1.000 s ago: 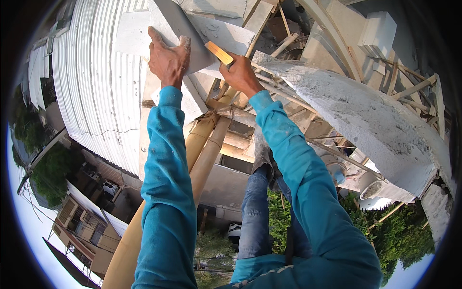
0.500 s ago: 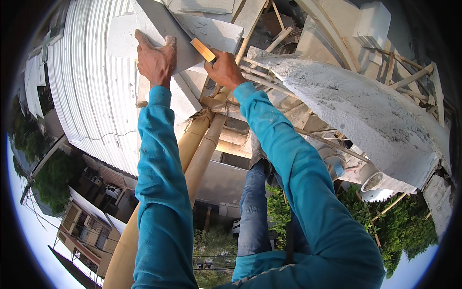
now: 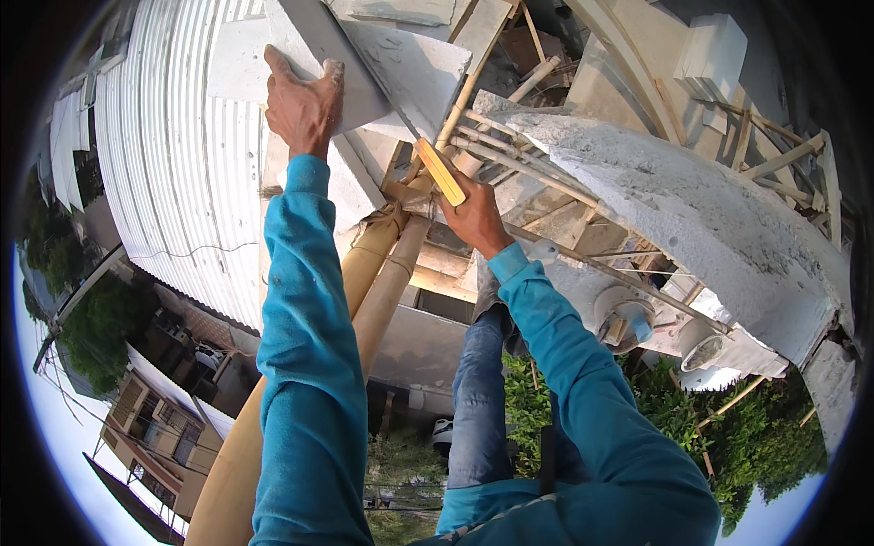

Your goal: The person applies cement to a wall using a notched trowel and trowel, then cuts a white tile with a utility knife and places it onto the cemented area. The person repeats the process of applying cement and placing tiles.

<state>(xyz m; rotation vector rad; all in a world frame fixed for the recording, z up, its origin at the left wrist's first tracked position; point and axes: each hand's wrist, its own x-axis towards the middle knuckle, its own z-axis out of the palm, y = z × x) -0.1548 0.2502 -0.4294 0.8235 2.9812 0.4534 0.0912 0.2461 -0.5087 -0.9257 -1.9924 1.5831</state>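
Note:
My left hand (image 3: 307, 102) grips the near edge of a pale lightweight concrete block (image 3: 296, 35), thumb and fingers spread around it. In my right hand (image 3: 477, 217) is the yellow handle of a handsaw (image 3: 441, 173). Its thin dark blade runs up and to the left from the handle, along the block's right side. How deep the blade sits in the block cannot be made out. Another white slab (image 3: 423, 64) lies beneath and to the right of the block, and one more pale piece (image 3: 355, 187) sits just below it.
Thick bamboo poles (image 3: 373, 264) rise between my arms. A corrugated metal roof (image 3: 173, 164) spreads to the left. At right are a rough curved concrete edge (image 3: 674, 191), thin bamboo struts (image 3: 519, 159) and hanging buckets (image 3: 624, 317). Trees and houses show far below.
My right hand has drawn the saw down and to the right, away from the block, so more of the blade shows. My left hand stays on the block.

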